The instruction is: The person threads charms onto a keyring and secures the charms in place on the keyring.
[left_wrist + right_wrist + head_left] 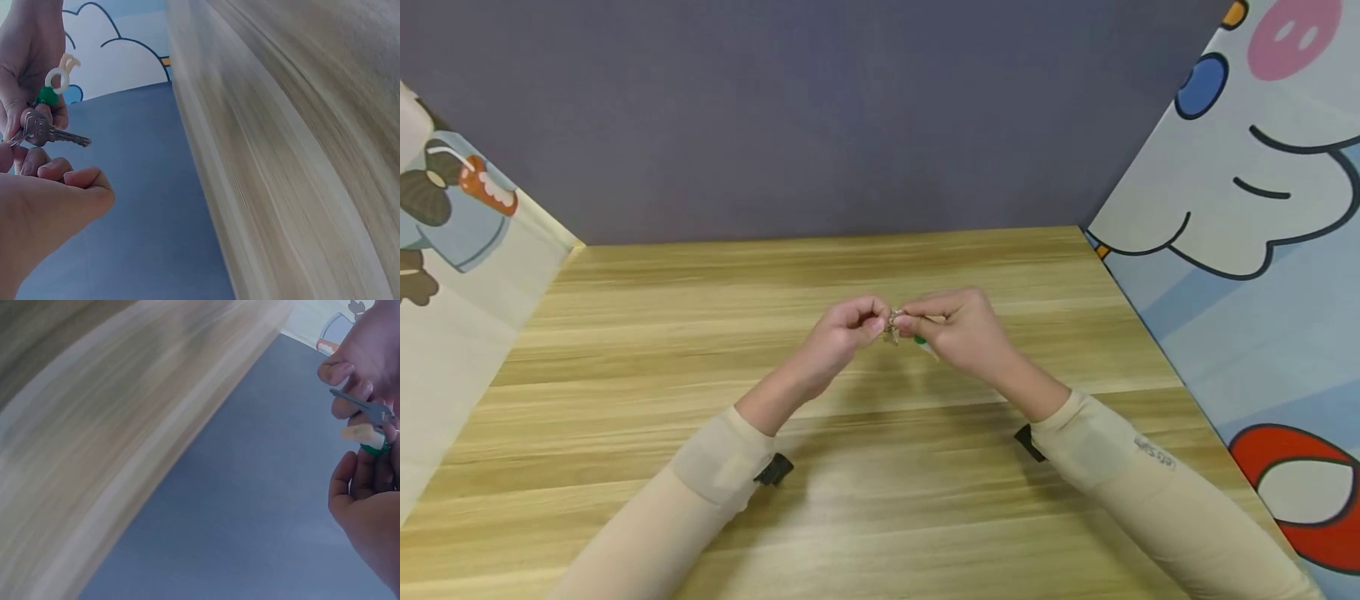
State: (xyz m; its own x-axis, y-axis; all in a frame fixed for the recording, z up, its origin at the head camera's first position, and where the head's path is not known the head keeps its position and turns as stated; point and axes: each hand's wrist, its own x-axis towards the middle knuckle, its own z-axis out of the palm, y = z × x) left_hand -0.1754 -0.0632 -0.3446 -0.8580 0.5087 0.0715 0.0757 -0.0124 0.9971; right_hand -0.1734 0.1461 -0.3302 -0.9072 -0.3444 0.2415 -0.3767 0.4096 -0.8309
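Note:
Above the middle of the table, two hands meet fingertip to fingertip over a small bunch of keys (892,335). The left hand (841,335) pinches the metal key ring from one side with thumb and forefinger. From the other side, the right hand (961,332) pinches the same ring. A silver key (67,136) dangles below the fingers in the left wrist view. Beside it hangs a charm with a green part (47,95) and a white ring (57,80). A pale piece of the charm (361,433) shows in the right wrist view. Fingers hide much of the key ring.
The wood-grain table (880,517) lies beneath both hands. A plain grey-blue panel (820,117) stands along its far edge. Cartoon-printed panels rise on the left (467,350) and right (1210,333). Black pieces (775,469) show at the cream sleeves.

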